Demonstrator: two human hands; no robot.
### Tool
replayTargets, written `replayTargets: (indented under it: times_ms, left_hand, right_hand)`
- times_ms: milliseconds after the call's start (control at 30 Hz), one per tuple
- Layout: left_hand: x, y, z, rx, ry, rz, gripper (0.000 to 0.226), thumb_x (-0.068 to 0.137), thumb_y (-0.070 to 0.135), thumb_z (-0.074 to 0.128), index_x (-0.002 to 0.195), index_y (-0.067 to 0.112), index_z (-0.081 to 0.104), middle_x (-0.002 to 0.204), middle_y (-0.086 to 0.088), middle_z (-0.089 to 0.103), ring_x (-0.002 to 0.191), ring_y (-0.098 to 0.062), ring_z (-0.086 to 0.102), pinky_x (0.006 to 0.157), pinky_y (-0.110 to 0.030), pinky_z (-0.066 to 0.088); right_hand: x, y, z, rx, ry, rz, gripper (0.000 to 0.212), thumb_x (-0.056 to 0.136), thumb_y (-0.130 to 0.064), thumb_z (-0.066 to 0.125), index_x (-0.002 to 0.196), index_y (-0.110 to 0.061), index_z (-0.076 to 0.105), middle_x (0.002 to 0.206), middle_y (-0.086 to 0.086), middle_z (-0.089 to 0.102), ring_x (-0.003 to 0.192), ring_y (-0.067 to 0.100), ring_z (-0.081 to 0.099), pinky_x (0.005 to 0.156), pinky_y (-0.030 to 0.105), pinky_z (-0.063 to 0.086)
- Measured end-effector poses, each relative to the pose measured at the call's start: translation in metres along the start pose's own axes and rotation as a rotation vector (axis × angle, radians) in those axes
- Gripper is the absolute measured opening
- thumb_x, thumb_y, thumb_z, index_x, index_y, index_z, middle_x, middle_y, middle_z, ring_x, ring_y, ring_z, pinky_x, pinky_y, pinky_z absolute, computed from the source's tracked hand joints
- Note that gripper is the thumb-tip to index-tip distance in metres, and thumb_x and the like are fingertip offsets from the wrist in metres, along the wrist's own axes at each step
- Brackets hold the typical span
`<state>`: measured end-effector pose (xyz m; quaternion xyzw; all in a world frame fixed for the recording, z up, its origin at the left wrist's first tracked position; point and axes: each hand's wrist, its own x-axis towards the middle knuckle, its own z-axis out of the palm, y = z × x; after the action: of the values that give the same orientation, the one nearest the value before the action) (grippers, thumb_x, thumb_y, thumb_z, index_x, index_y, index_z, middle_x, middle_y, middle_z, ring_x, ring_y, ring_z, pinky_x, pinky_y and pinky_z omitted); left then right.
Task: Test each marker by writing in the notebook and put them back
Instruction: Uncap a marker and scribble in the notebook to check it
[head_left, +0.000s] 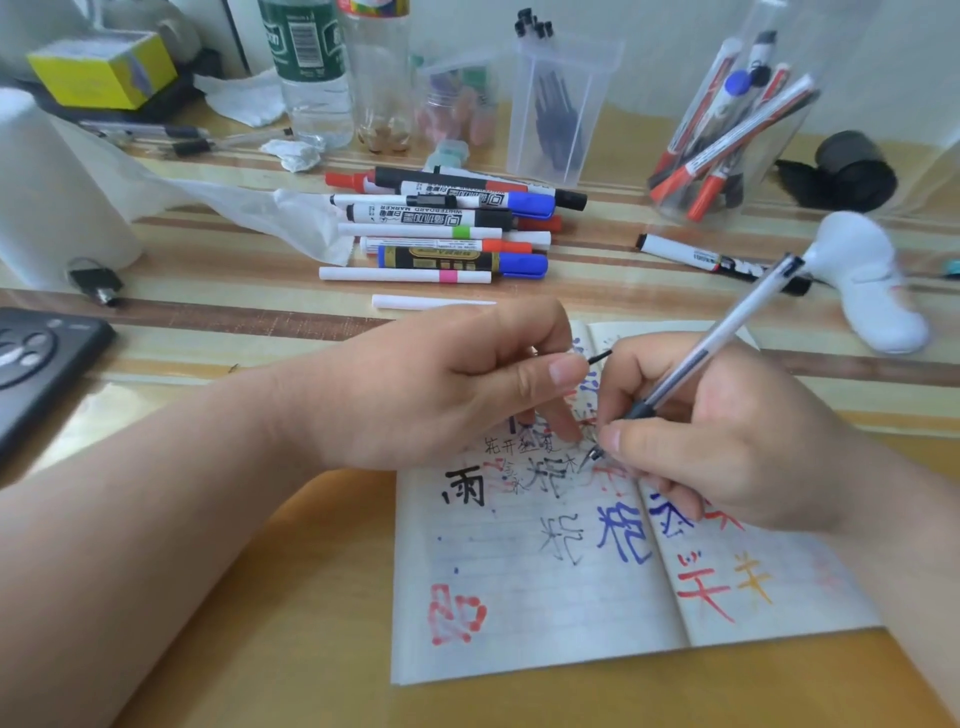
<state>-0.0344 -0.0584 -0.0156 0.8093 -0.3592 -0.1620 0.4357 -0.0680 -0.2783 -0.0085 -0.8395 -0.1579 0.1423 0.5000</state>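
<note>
The right hand (727, 441) grips a clear pen (727, 338) low on its barrel, fingers (631, 441) curled tight round the dark grip. The tip touches the open notebook (545, 597) just past the thumb, near the fold. The left hand (441, 384) pinches a small cap (597, 357) between thumb and forefinger, another finger pressing the left page just beside the tip. Farther back on the worktop (260, 322) lie loose markers (447, 228); more stand in a jar (727, 130) at far right.
</note>
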Motion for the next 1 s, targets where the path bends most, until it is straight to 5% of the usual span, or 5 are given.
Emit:
replayTargets:
  times_ms: [233, 433, 633, 1000]
  left_hand:
    - [-0.0007, 0.0013, 0.0015, 0.022, 0.013, -0.017, 0.024, 0.100, 0.042, 0.044, 0.092, 0.021, 0.055, 0.097, 0.013, 0.077, 0.095, -0.008, 0.070, 0.084, -0.032, 0.054]
    - [-0.0001, 0.0015, 0.0014, 0.037, 0.011, -0.015, 0.025, 0.100, 0.043, 0.045, 0.093, 0.021, 0.056, 0.097, 0.016, 0.077, 0.096, -0.011, 0.071, 0.085, -0.039, 0.055]
    - [-0.0005, 0.0024, 0.0005, 0.040, 0.002, -0.017, 0.022, 0.100, 0.043, 0.045, 0.091, 0.025, 0.054, 0.097, 0.017, 0.077, 0.096, -0.009, 0.070, 0.082, -0.029, 0.051]
    - [-0.0010, 0.0010, 0.0014, 0.050, 0.018, -0.019, 0.029, 0.100, 0.042, 0.046, 0.095, 0.016, 0.058, 0.097, 0.015, 0.077, 0.099, -0.009, 0.070, 0.088, -0.036, 0.054]
  right_hand:
    - [-0.0004, 0.0004, 0.0040, -0.110, -0.019, -0.021, 0.003, 0.073, -0.021, 0.064, 0.076, -0.019, 0.063, 0.053, 0.005, 0.056, 0.041, 0.011, 0.051, 0.041, 0.027, 0.042]
    - [-0.0021, -0.0017, 0.0040, -0.047, -0.060, 0.002, 0.003, 0.072, -0.018, 0.065, 0.075, -0.018, 0.066, 0.063, 0.014, 0.062, 0.046, 0.009, 0.054, 0.043, 0.021, 0.043]
    - [-0.0007, 0.0000, 0.0025, -0.045, -0.031, 0.012, 0.001, 0.073, -0.016, 0.063, 0.074, -0.016, 0.064, 0.056, 0.012, 0.060, 0.038, 0.018, 0.053, 0.038, 0.027, 0.043]
    - [0.0005, 0.0003, 0.0037, -0.086, 0.001, 0.011, 0.004, 0.072, -0.017, 0.061, 0.076, -0.016, 0.061, 0.050, 0.010, 0.056, 0.037, 0.017, 0.052, 0.037, 0.028, 0.042]
